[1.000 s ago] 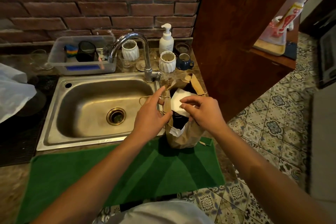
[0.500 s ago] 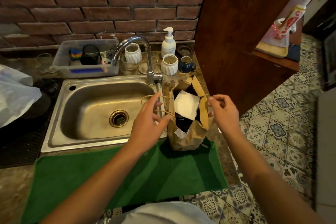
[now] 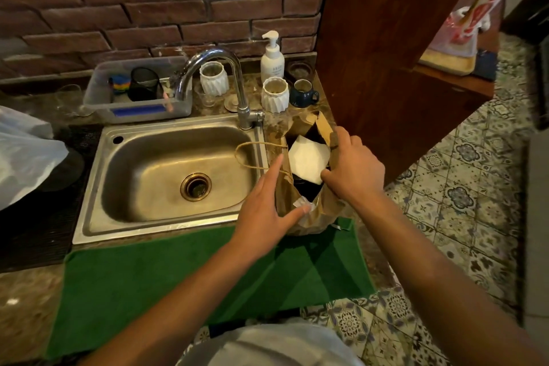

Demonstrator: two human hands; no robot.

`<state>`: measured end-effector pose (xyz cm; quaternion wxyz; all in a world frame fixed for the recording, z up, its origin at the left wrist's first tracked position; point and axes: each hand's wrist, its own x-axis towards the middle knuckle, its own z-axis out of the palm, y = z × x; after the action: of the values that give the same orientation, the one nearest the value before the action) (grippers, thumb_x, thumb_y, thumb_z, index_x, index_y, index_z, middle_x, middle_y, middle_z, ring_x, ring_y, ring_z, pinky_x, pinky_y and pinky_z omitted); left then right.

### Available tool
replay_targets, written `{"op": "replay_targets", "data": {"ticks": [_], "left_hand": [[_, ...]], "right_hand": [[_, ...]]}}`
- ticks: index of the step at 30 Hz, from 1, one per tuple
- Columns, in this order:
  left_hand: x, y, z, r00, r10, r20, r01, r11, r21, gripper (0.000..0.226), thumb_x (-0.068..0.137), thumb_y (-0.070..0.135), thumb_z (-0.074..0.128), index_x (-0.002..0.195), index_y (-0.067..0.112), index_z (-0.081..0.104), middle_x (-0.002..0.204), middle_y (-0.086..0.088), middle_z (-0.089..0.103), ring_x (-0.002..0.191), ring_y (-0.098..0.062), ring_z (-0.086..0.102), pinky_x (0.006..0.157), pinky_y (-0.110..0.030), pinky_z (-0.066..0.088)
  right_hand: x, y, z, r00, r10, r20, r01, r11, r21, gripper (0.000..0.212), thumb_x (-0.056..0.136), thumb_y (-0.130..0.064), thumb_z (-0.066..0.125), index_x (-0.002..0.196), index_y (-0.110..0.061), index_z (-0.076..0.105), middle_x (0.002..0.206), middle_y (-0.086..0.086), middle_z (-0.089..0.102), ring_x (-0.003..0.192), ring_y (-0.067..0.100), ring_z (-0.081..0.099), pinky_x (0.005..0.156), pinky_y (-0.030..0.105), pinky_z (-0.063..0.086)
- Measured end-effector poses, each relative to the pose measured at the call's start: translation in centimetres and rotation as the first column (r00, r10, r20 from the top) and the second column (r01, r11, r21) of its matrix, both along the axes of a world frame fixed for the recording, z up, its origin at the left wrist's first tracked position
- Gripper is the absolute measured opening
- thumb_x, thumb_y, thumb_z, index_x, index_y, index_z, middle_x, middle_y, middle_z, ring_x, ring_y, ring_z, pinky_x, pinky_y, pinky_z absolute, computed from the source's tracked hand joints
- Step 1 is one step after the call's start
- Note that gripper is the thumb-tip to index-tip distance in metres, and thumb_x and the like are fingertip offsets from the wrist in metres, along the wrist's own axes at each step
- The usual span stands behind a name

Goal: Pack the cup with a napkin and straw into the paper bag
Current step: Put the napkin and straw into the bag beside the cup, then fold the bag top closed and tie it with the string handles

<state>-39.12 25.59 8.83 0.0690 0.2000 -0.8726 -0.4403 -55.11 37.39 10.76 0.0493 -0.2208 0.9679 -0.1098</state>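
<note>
The tabletop (image 3: 300,125) runs under a brick wall, with the sink (image 3: 178,169) sunk in its middle and a green mat (image 3: 178,282) laid along its near edge. Just right of the sink, on the mat's far right corner, stands the paper bag (image 3: 312,211), upright, its mouth open upward and one twine handle (image 3: 255,154) drooping toward the sink.

The left hand (image 3: 264,205) lies against the bag's near-left side, fingers spread and apart, thumb at the bag's front crease, pressing rather than gripping. The right hand (image 3: 353,166) is closed over the bag's right rim, thumb inside the mouth and fingers outside, pinching the paper.

Inside, the white napkin (image 3: 309,159) lies flat across the top, resting on something dark that is likely the cup (image 3: 307,189); only its dark top shows. A scrap of white at the front corner could be more napkin. The straw cannot be made out; it may be inside or not yet packed.

The step appears to be settling the contents and squaring the bag. To do it well, keep the left hand steadying the wall so the bag stays upright, ease the rim outward without tearing the paper, and avoid pushing down on the napkin, which could tip the cup. The sink's edge is close, so the bag should not be nudged leftward.
</note>
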Motion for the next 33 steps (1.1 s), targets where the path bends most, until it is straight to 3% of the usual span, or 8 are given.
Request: {"op": "replay_targets", "data": {"ticks": [4,11,18,22,24,27,30,33], "left_hand": [[-0.5,0.1,-0.1,1.0,-0.024,-0.013,0.024,1.0,-0.01,0.107,0.083,0.053,0.077,0.161,0.042,0.005,0.168,0.011,0.023,0.15,-0.013,0.031,0.114,-0.029,0.029],[0.1,-0.4,-0.3,1.0,0.006,-0.008,-0.004,0.991,0.135,0.105,0.083,0.053,0.078,0.16,0.046,0.006,0.168,0.011,0.024,0.151,-0.014,0.032,0.119,-0.042,0.037],[0.4,-1.3,0.7,1.0,0.029,-0.003,-0.027,0.949,0.315,0.083,0.099,0.027,0.065,0.16,0.045,0.012,0.153,0.023,0.034,0.136,0.001,0.035,0.111,-0.028,0.037],[0.7,-1.7,0.9,0.999,0.034,-0.013,-0.025,0.899,0.438,0.066,0.108,0.017,0.044,0.158,0.049,0.016,0.159,0.012,0.042,0.136,-0.001,0.042,0.118,-0.039,0.04],[0.7,-2.0,0.8,0.999,0.04,-0.029,-0.022,0.89,0.455,0.06,0.108,0.03,0.044,0.158,0.05,0.016,0.158,0.01,0.045,0.138,-0.003,0.043,0.119,-0.044,0.039],[1.3,-2.1,0.4,0.999,0.029,-0.016,-0.019,0.91,0.415,0.082,0.091,0.06,0.061,0.157,0.053,0.012,0.159,0.01,0.044,0.14,-0.007,0.043,0.116,-0.042,0.04],[2.1,-1.6,-0.8,0.999,0.031,0.018,-0.035,0.948,0.315,0.109,0.076,0.057,0.082,0.158,0.051,0.01,0.161,0.009,0.039,0.143,-0.008,0.039,0.113,-0.035,0.038],[2.4,-0.9,-2.4,0.996,0.09,0.01,-0.09,0.975,0.205,0.11,0.077,0.047,0.085,0.158,0.048,0.011,0.159,0.006,0.044,0.143,-0.011,0.043,0.111,-0.029,0.039]], "right_hand": [[-0.4,0.0,0.7,0.998,-0.044,0.041,0.046,0.997,-0.059,0.065,0.088,-0.037,0.069,0.144,-0.022,0.04,0.133,0.007,0.058,0.104,0.033,0.066,0.07,0.033,0.041],[0.3,0.3,0.3,0.976,-0.117,0.183,0.154,0.967,-0.202,0.058,0.092,-0.043,0.059,0.144,-0.024,0.041,0.088,0.0,0.068,0.07,0.018,0.064,0.052,0.027,0.043],[2.2,0.2,0.5,0.927,-0.031,0.374,0.199,0.885,-0.421,0.051,0.093,-0.025,0.059,0.141,-0.026,0.047,0.083,0.003,0.072,0.065,0.021,0.073,0.07,0.047,0.063],[3.3,-0.5,1.5,0.906,0.058,0.419,0.174,0.852,-0.494,0.055,0.097,-0.017,0.056,0.147,-0.033,0.045,0.075,0.004,0.074,0.056,0.017,0.074,0.066,0.044,0.065],[3.7,-1.1,1.8,0.879,0.093,0.468,0.201,0.818,-0.539,0.052,0.098,-0.015,0.056,0.146,-0.035,0.049,0.072,0.004,0.076,0.056,0.018,0.074,0.061,0.041,0.065],[4.4,-1.5,1.8,0.856,0.096,0.508,0.237,0.801,-0.551,0.049,0.099,-0.01,0.054,0.143,-0.032,0.056,0.076,0.006,0.077,0.055,0.018,0.074,0.053,0.033,0.063],[4.9,-1.5,1.5,0.839,0.086,0.537,0.281,0.778,-0.562,0.047,0.1,-0.008,0.052,0.141,-0.029,0.059,0.083,0.008,0.076,0.056,0.021,0.074,0.051,0.032,0.062],[5.5,-1.4,1.5,0.805,0.097,0.586,0.326,0.753,-0.572,0.046,0.101,-0.008,0.052,0.141,-0.028,0.058,0.083,0.01,0.076,0.061,0.024,0.076,0.055,0.036,0.063]]}}
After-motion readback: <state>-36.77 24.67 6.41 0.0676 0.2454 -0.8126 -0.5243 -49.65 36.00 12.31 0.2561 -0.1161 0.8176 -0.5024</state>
